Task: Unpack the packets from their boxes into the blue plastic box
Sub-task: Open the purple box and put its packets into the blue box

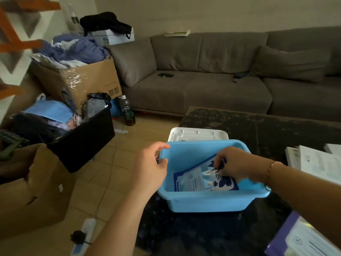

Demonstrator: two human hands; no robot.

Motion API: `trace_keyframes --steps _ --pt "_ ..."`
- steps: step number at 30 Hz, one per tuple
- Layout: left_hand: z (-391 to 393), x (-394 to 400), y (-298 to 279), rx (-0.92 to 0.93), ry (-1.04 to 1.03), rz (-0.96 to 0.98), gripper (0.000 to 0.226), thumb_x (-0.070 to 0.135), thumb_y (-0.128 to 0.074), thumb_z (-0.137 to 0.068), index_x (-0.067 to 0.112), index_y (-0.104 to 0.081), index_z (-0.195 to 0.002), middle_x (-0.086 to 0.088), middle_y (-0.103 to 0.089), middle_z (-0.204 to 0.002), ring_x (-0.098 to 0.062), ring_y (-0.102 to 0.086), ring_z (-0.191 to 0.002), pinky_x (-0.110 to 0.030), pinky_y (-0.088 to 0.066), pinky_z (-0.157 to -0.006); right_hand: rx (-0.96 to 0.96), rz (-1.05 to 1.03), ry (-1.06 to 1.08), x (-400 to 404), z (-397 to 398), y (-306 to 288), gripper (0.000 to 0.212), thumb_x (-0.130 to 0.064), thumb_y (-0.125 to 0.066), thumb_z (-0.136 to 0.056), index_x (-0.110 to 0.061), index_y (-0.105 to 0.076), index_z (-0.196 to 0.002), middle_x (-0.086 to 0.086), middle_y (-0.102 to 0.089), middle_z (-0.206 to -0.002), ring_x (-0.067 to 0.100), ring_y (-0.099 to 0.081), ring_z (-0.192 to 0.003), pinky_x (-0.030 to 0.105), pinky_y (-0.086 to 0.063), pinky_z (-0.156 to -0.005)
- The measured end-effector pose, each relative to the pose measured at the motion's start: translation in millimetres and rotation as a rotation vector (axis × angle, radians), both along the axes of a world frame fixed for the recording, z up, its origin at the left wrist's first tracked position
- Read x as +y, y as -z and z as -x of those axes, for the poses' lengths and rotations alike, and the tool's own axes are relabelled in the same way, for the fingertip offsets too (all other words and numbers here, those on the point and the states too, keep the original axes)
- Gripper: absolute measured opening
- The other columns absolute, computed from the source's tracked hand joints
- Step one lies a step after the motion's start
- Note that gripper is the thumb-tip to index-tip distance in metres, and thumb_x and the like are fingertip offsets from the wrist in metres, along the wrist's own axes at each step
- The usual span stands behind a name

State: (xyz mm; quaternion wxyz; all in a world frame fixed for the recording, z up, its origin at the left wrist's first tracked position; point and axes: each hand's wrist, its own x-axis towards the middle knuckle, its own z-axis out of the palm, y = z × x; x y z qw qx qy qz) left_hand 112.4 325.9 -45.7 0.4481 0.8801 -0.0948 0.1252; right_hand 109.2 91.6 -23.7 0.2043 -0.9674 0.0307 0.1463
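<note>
The blue plastic box (206, 200) stands on the dark table near its left edge. My left hand (150, 164) grips the box's left rim, thumb inside and fingers over the corner. Inside the box my right hand (233, 166) pinches a white and dark blue packet (199, 179), which leans slanted against the box's back wall. A white printed box (313, 163) lies at the right on the table, and a purple and white box (302, 239) shows at the bottom right corner.
A white lid (198, 133) lies behind the blue box. The dark table (203, 235) has its left edge above a tiled floor. Cardboard cartons (33, 189) and a black bin (83, 143) of clothes crowd the left. A grey sofa (212, 80) runs along the back.
</note>
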Motion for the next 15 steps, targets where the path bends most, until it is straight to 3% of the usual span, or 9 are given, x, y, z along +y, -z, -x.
trace_keyframes --steps 2,8,11,15 --pt "-2 2 2 0.010 0.014 0.006 0.038 0.000 -0.069 -0.086 0.031 -0.066 -0.108 0.017 -0.062 -0.117 -0.003 -0.059 -0.107 0.009 -0.037 -0.070 0.072 0.066 -0.026 1 1 4 0.014 -0.016 -0.069 -0.085 -0.025 -0.063 -0.094 -0.010 -0.057 -0.083 0.015 -0.059 -0.090 0.022 -0.049 -0.076" --pt "-3 4 1 0.001 0.041 -0.042 0.036 0.003 -0.068 -0.088 0.031 -0.065 -0.110 0.014 -0.061 -0.127 -0.007 -0.058 -0.117 0.003 -0.039 -0.072 0.229 0.318 -0.206 6 6 11 0.022 -0.027 -0.063 -0.091 -0.021 -0.067 -0.112 0.000 -0.067 -0.112 0.019 -0.061 -0.100 0.027 -0.051 -0.088" --pt "-4 5 -1 0.004 0.045 -0.082 0.035 0.004 -0.066 -0.090 0.031 -0.064 -0.112 0.013 -0.061 -0.129 -0.010 -0.058 -0.120 0.001 -0.038 -0.073 0.042 0.400 -0.199 8 10 6 0.026 -0.021 -0.057 -0.094 -0.018 -0.067 -0.117 0.002 -0.068 -0.114 0.020 -0.062 -0.100 0.031 -0.053 -0.092" --pt "-5 10 -2 0.018 0.030 -0.100 0.036 0.003 -0.066 -0.089 0.030 -0.065 -0.112 0.011 -0.061 -0.130 -0.009 -0.057 -0.120 0.003 -0.039 -0.061 -0.511 0.149 -0.003 -8 45 -10 0.025 -0.019 -0.061 -0.091 -0.025 -0.069 -0.114 -0.006 -0.070 -0.106 0.018 -0.063 -0.094 0.031 -0.052 -0.087"
